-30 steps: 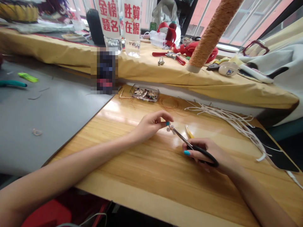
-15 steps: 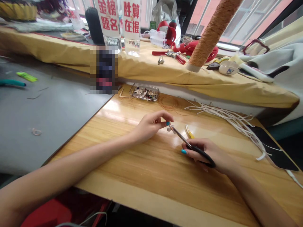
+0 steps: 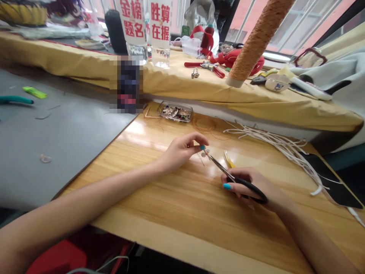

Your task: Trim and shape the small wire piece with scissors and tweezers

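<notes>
My left hand (image 3: 182, 150) rests on the wooden table (image 3: 176, 213) and pinches a small silvery trinket (image 3: 204, 153) between thumb and fingertips. My right hand (image 3: 252, 186) grips black-handled scissors (image 3: 236, 179), whose thin blades point up-left with their tips right beside the trinket. A yellow strip (image 3: 228, 159) lies on the table just behind the blades. Both hands have blue-painted nails.
A clear tray of small charms (image 3: 174, 112) and a coil of thin wire (image 3: 203, 123) sit behind my hands. White strips (image 3: 281, 146) spread to the right. A grey mat (image 3: 57, 133) covers the left. Red pliers (image 3: 203, 67), glasses and a thread cone (image 3: 253, 42) stand on the raised yellow-covered ledge.
My right hand and the scissors have slid slightly down and right, away from the trinket. The left hand has held its place.
</notes>
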`<state>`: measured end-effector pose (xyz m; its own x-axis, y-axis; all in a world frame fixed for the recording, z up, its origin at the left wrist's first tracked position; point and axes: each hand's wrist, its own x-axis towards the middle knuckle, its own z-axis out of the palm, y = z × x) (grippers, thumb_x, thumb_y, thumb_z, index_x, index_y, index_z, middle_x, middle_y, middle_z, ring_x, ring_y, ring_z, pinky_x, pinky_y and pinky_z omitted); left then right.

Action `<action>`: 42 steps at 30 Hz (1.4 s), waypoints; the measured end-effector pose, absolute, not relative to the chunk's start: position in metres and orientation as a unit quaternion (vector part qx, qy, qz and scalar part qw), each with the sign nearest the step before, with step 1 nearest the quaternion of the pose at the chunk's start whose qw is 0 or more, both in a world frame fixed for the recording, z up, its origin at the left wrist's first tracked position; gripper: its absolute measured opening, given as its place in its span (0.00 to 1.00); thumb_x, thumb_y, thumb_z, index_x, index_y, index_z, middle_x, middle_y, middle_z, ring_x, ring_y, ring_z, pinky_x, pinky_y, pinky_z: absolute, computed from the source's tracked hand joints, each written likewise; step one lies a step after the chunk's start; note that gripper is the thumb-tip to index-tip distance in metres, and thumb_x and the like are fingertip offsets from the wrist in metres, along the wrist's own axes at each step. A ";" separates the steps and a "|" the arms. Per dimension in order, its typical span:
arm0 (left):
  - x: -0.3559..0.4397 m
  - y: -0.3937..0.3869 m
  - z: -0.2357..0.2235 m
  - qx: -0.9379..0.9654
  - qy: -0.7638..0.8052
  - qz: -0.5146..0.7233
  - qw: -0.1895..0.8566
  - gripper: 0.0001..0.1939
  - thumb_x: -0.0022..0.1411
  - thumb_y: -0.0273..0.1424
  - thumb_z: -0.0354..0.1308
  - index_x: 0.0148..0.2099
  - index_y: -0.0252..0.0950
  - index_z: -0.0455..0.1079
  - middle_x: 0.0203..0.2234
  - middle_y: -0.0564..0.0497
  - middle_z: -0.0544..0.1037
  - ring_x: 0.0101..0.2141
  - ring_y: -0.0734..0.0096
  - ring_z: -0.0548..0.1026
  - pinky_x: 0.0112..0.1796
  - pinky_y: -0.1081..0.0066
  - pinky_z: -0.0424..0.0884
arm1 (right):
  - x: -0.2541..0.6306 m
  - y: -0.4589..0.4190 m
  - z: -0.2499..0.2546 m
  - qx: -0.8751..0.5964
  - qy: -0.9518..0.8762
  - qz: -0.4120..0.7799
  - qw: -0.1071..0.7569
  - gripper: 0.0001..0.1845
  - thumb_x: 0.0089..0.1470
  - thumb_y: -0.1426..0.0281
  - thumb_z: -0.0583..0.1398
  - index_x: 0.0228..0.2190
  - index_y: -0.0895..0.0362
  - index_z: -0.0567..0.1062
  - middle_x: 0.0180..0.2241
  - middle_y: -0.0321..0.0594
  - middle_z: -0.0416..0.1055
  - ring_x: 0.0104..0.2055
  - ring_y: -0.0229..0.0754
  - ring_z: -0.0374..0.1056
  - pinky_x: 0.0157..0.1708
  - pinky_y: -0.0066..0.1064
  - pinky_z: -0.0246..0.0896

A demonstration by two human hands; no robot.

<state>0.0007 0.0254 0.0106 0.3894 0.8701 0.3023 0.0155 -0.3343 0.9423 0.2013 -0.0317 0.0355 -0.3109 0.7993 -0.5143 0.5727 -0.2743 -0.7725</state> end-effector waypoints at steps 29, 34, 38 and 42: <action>0.000 0.024 0.010 0.701 0.327 0.441 0.456 0.04 0.53 0.27 0.53 0.34 0.34 0.65 0.27 0.54 0.71 0.22 0.82 0.62 0.25 0.79 0.58 | 0.198 -0.032 0.037 -0.581 -0.606 0.537 0.084 0.14 0.42 0.61 0.59 0.28 0.59 0.68 0.10 0.27 0.56 0.11 0.29 0.51 0.12 0.20 0.43; 0.001 0.023 0.009 0.708 0.324 0.444 0.443 0.04 0.53 0.28 0.53 0.34 0.34 0.66 0.26 0.54 0.70 0.21 0.83 0.61 0.24 0.79 0.58 | 0.198 -0.032 0.036 -0.581 -0.612 0.530 0.082 0.16 0.43 0.58 0.57 0.29 0.59 0.69 0.10 0.29 0.58 0.11 0.29 0.52 0.11 0.20 0.43; 0.001 0.022 0.009 0.716 0.321 0.444 0.432 0.04 0.53 0.28 0.53 0.34 0.34 0.66 0.25 0.55 0.70 0.21 0.83 0.60 0.24 0.79 0.58 | 0.197 -0.033 0.035 -0.580 -0.618 0.525 0.079 0.17 0.44 0.57 0.56 0.26 0.59 0.68 0.10 0.29 0.57 0.11 0.29 0.52 0.11 0.20 0.43; 0.000 0.022 0.008 0.727 0.315 0.442 0.421 0.04 0.54 0.26 0.52 0.34 0.34 0.66 0.26 0.55 0.71 0.21 0.83 0.61 0.24 0.80 0.59 | 0.196 -0.033 0.036 -0.574 -0.628 0.519 0.077 0.18 0.45 0.55 0.55 0.24 0.59 0.66 0.10 0.29 0.56 0.11 0.28 0.51 0.11 0.20 0.42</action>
<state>0.0004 0.0221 0.0085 0.4104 0.8304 0.3769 0.0862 -0.4468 0.8905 0.1961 -0.0334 0.0355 -0.3282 0.8020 -0.4991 0.6417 -0.1985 -0.7408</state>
